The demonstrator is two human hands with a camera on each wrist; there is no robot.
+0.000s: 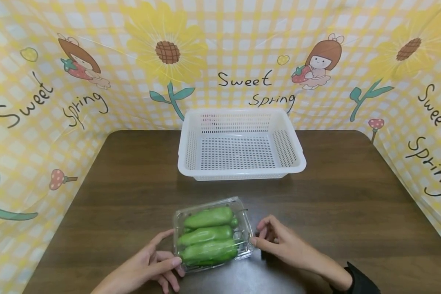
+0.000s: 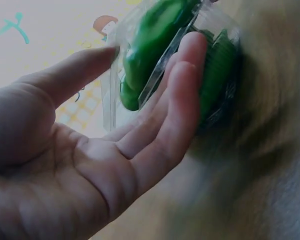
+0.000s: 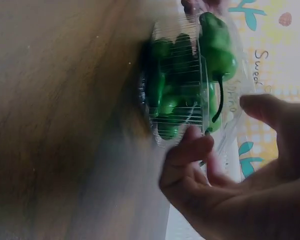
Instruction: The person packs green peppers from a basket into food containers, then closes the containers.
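Note:
A clear plastic clamshell box (image 1: 244, 228) holds several long green peppers (image 1: 207, 233) and stands near the table's front, turned slightly askew. My left hand (image 1: 152, 263) grips its left end, thumb at the front corner and the index finger reaching along the side. In the left wrist view the thumb lies at the lid's edge, with the other fingers bent along the wall. At the right end my right hand (image 1: 279, 241) pinches the rim between thumb and fingers. A dark pepper stem (image 3: 220, 100) shows by the lid's seam in the right wrist view.
A white perforated plastic basket (image 1: 239, 173) stands behind the box at the back of the brown wooden table (image 1: 136, 179). Yellow checked cloth (image 1: 239, 49) with flower prints hangs around the back and sides.

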